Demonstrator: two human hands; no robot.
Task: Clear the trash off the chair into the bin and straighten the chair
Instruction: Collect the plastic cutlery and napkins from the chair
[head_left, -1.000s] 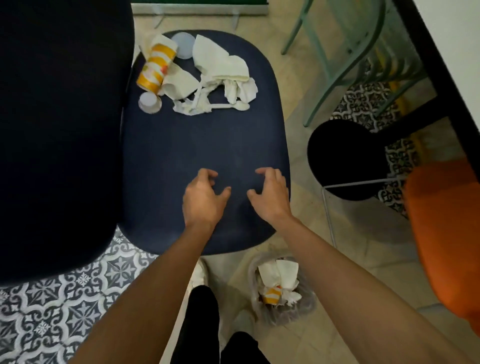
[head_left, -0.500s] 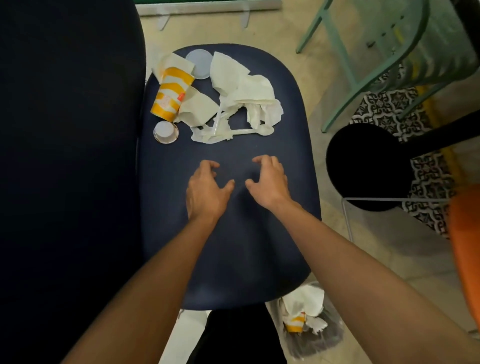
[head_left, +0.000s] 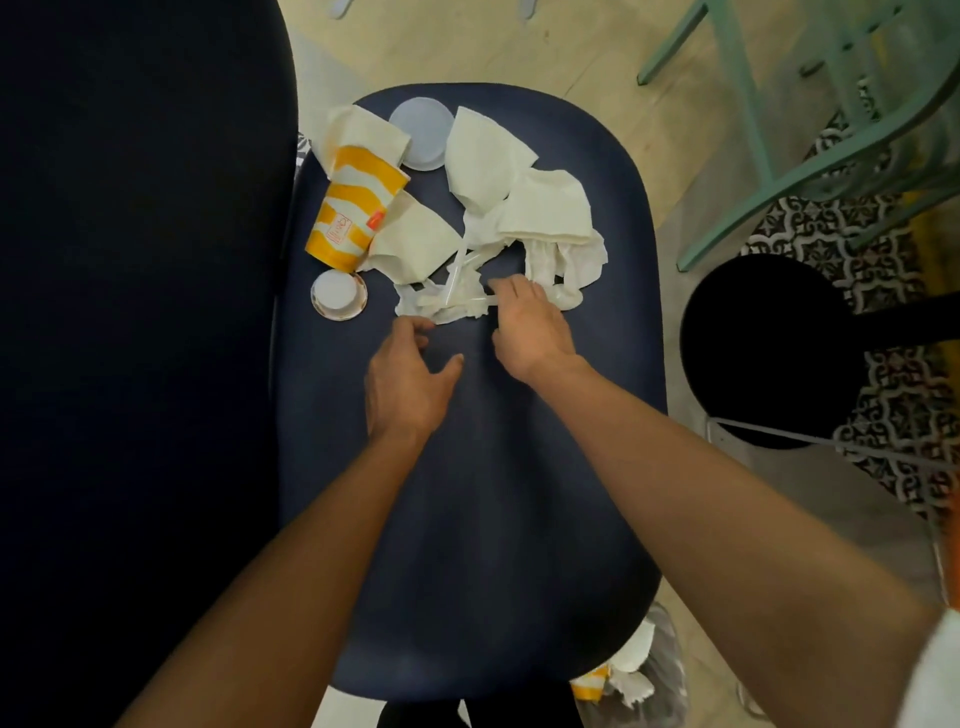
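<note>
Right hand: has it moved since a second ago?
Yes. The right hand has gone forward over the chair seat and now reaches the crumpled napkins beside the striped cup.

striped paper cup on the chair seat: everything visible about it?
The paper cup is white with wavy orange stripes, a line-drawn logo and a small orange mark. It lies on its side on the chair seat, near the left edge, wider end away from the camera. Its far end overlaps a white napkin; a second napkin lies against its right side. The left hand and right hand are clear of it.
</note>
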